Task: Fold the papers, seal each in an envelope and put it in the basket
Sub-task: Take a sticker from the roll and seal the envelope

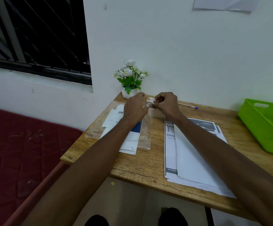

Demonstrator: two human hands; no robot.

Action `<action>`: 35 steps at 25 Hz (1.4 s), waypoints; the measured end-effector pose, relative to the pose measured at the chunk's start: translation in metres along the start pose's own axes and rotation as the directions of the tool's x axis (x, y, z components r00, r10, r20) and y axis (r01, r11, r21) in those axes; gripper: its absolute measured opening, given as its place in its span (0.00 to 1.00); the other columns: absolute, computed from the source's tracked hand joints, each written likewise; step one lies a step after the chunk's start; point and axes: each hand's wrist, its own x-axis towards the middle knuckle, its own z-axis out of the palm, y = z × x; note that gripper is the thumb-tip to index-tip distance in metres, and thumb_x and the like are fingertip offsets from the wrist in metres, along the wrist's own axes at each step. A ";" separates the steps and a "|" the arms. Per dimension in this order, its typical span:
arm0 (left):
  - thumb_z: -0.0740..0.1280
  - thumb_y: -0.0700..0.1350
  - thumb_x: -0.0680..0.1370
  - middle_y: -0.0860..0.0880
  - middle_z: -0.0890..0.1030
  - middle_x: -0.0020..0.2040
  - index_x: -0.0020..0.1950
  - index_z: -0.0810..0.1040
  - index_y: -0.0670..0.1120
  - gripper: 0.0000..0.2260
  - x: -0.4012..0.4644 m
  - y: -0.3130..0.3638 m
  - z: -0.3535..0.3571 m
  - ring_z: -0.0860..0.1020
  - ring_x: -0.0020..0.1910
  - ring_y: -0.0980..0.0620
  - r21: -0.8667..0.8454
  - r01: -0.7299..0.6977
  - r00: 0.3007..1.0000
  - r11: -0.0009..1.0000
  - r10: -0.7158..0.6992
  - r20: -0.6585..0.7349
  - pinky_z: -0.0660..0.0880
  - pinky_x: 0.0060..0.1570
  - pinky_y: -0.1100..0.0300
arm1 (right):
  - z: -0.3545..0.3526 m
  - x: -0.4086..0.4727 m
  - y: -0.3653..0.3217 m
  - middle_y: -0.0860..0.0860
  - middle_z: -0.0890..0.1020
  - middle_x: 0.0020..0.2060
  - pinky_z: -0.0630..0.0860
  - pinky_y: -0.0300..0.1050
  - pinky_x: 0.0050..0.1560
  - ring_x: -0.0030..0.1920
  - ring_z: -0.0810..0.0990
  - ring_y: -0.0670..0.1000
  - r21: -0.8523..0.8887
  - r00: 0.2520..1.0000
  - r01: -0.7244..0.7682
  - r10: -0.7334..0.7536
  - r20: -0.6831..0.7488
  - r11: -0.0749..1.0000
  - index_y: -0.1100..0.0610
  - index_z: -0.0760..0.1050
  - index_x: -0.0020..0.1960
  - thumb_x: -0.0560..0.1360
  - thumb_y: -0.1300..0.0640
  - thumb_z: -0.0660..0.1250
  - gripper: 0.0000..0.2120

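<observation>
Envelopes (129, 139), white with a blue panel, lie stacked inside a clear plastic sleeve (144, 134) on the left part of the wooden table (142, 167), under the person's outstretched left forearm. At far left a dark red quilted mattress (23, 152) sits below a black barred window (34, 35). A small white pot of artificial white flowers (130, 79) stands at the table's back corner against the white wall. Just in front of it, both hands meet above the table: the left hand (135, 107) reaches in with its fingers curled toward a small roll of patterned tape (150, 101), its fingertips touching near the roll's lower edge, though whether they pinch the tape end cannot be told. The right hand (166, 103) holds the roll, thumb and fingers curled round it. A blue-capped pen (188, 106) lies behind the right wrist. Printed white papers (196, 165) rest in a loose pile on the table beneath the right forearm, a blank sheet on top. At far right a lime-green plastic basket (266, 126) stands on the table's edge, well apart from the papers.
</observation>
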 end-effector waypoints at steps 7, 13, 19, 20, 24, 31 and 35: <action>0.74 0.42 0.75 0.47 0.85 0.55 0.60 0.83 0.46 0.13 -0.006 0.004 0.001 0.83 0.50 0.51 -0.103 -0.118 0.993 0.988 0.119 0.002 0.81 0.51 0.49 | -0.010 -0.021 0.001 0.55 0.87 0.39 0.84 0.53 0.47 0.42 0.87 0.56 0.044 0.999 0.041 -0.043 0.031 0.998 0.63 0.84 0.47 0.60 0.61 0.85 0.18; 0.73 0.41 0.77 0.46 0.84 0.56 0.59 0.83 0.44 0.11 -0.006 0.004 0.002 0.83 0.49 0.50 -0.086 -0.169 0.984 0.982 0.172 0.035 0.81 0.51 0.49 | -0.023 -0.027 0.005 0.57 0.87 0.41 0.85 0.58 0.45 0.41 0.87 0.58 0.184 0.993 0.041 -0.060 0.102 0.982 0.62 0.84 0.52 0.70 0.66 0.77 0.10; 0.71 0.35 0.77 0.43 0.84 0.55 0.59 0.82 0.40 0.11 -0.006 0.005 0.007 0.82 0.53 0.47 -0.087 -0.186 0.981 0.979 0.190 0.033 0.80 0.55 0.49 | -0.027 -0.033 0.005 0.59 0.87 0.39 0.85 0.55 0.37 0.36 0.88 0.57 0.181 0.987 0.114 -0.132 0.092 0.977 0.64 0.84 0.53 0.75 0.64 0.75 0.07; 0.71 0.35 0.77 0.42 0.84 0.56 0.61 0.82 0.39 0.13 -0.006 0.005 0.007 0.82 0.54 0.47 -0.089 -0.183 0.982 0.979 0.187 0.037 0.80 0.56 0.50 | -0.027 -0.033 0.005 0.59 0.87 0.38 0.85 0.56 0.36 0.36 0.88 0.57 0.186 0.988 0.112 -0.129 0.082 0.976 0.65 0.84 0.52 0.75 0.64 0.75 0.07; 0.72 0.40 0.77 0.44 0.85 0.54 0.60 0.83 0.41 0.12 -0.006 0.004 0.005 0.83 0.52 0.48 -0.074 -0.164 0.987 0.984 0.163 -0.017 0.80 0.53 0.51 | -0.025 -0.033 0.003 0.60 0.87 0.37 0.84 0.59 0.36 0.34 0.87 0.57 0.229 0.994 0.090 -0.100 0.033 0.969 0.66 0.84 0.51 0.75 0.65 0.75 0.06; 0.72 0.44 0.77 0.47 0.87 0.49 0.54 0.87 0.45 0.08 -0.008 0.004 0.002 0.83 0.45 0.50 -0.028 -0.130 0.980 0.991 0.125 -0.154 0.75 0.43 0.59 | -0.022 -0.030 -0.004 0.52 0.87 0.40 0.84 0.57 0.41 0.36 0.86 0.50 -0.015 0.965 0.247 -0.247 -0.084 0.969 0.59 0.86 0.47 0.73 0.60 0.76 0.04; 0.71 0.43 0.77 0.47 0.87 0.49 0.55 0.87 0.45 0.08 -0.008 0.004 0.003 0.84 0.46 0.50 -0.041 -0.133 0.982 0.990 0.126 -0.138 0.79 0.45 0.57 | -0.023 -0.034 -0.006 0.52 0.84 0.43 0.82 0.55 0.42 0.37 0.83 0.48 -0.101 0.939 0.319 -0.329 -0.103 0.942 0.59 0.85 0.46 0.72 0.59 0.77 0.05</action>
